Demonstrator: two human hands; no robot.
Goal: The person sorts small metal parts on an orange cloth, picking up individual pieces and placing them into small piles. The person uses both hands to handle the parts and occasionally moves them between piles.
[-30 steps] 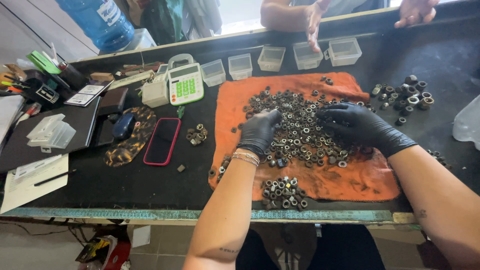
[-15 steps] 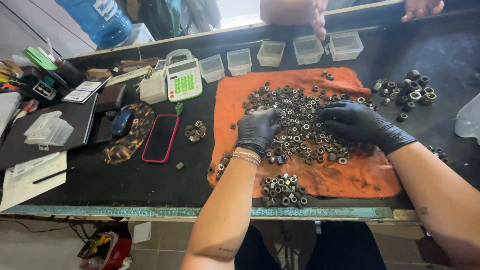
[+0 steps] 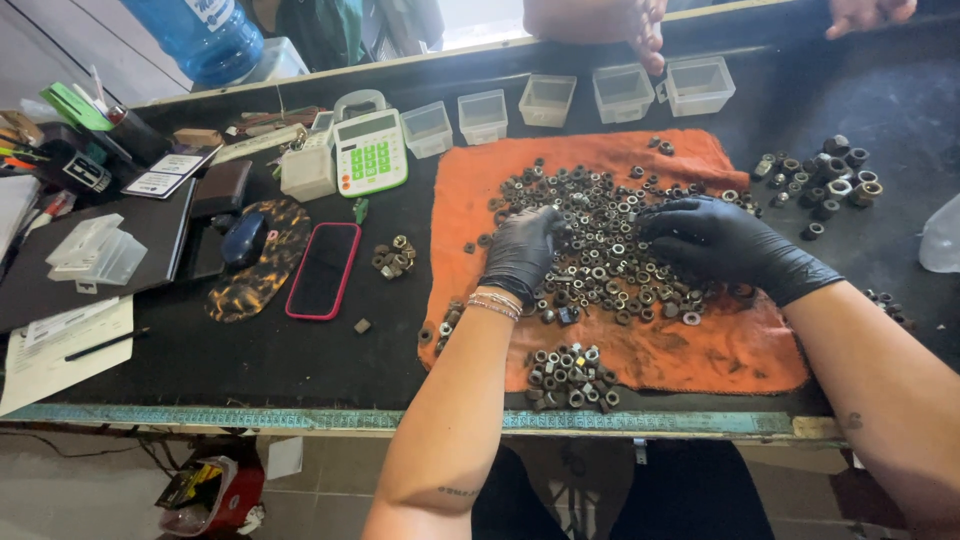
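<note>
Both my hands wear black gloves and rest on a spread of several dark metal nuts lying on an orange cloth. My left hand sits palm down at the pile's left edge, fingers curled among the nuts. My right hand lies on the pile's right side, fingers spread toward the middle. A small sorted heap of nuts sits on the cloth's near edge. Whether either hand pinches a nut is hidden.
Larger nuts lie at the right, a small heap left of the cloth. Clear plastic boxes line the far side, where another person's hand reaches. A calculator, phone and mouse lie left.
Both hands stay on the pile with only slight finger shifts. The other person's hands at the far edge have moved a little.
</note>
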